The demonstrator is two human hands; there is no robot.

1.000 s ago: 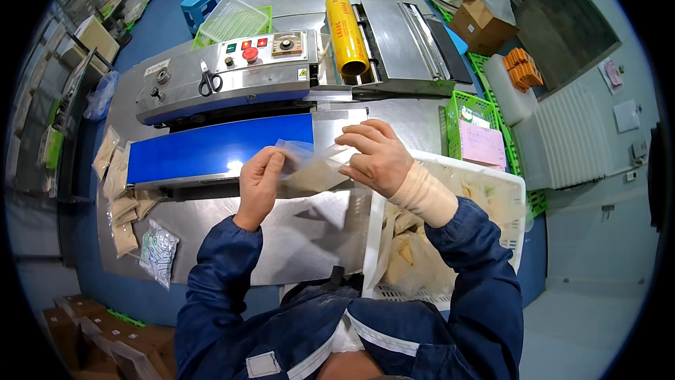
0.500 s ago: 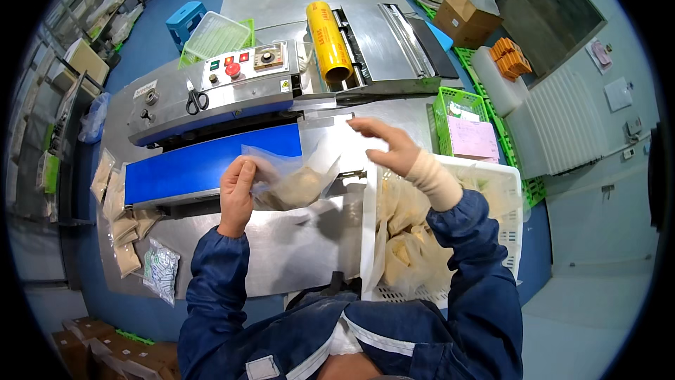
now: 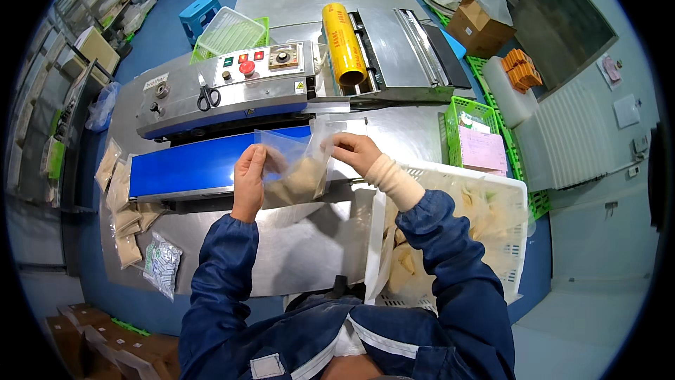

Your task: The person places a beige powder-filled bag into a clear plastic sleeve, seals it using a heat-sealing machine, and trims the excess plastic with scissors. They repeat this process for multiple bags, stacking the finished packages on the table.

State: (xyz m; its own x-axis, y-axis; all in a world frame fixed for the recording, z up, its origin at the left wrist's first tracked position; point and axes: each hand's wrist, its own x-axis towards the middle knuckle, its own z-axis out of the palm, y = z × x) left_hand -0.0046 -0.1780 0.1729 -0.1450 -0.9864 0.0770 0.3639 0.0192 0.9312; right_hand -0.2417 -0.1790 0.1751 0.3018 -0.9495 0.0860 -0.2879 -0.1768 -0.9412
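A clear plastic bag (image 3: 301,177) with a beige, powdery-looking filling hangs between my hands, in front of the blue conveyor belt (image 3: 183,169). My left hand (image 3: 249,177) pinches the bag's left upper edge. On the opposite edge, the fingers of my right hand (image 3: 355,153) close on the film. The bag's mouth faces up and away from me. Behind the belt stands a steel band sealer (image 3: 232,85) with knobs and a red button. The white crate (image 3: 522,239) by my right arm holds more beige-filled bags.
Flat beige packets (image 3: 125,218) lie on the table's left end beside a printed sachet bag (image 3: 162,266). Black-handled scissors (image 3: 208,97) rest on the sealer. A yellow film roll (image 3: 343,46) sits on a wrapping machine, and a green basket (image 3: 455,134) stands to the right.
My right hand has moved left from open air and now grips the bag's right edge. The bag is held more upright and stretched between both hands. The view has shifted slightly.
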